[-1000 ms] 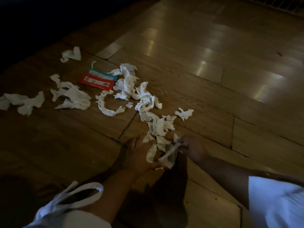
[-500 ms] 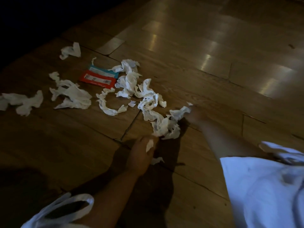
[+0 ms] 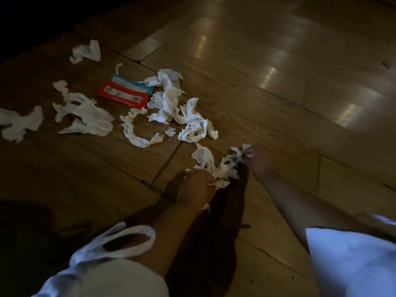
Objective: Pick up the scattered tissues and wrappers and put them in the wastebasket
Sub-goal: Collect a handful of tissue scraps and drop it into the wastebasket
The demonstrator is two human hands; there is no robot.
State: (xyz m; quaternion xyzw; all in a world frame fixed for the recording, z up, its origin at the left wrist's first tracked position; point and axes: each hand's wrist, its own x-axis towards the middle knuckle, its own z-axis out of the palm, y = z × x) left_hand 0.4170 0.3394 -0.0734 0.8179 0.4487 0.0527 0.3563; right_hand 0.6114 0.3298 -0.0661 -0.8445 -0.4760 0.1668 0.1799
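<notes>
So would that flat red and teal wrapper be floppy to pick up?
The flat red and teal wrapper looks thin, so probably light and bendy. It lies flush on the wooden floor, so lifting an edge may be fiddly.

dim, grainy view; glare streaks the floor (image 3: pixel 267 67) upper right, corners dark.
</notes>
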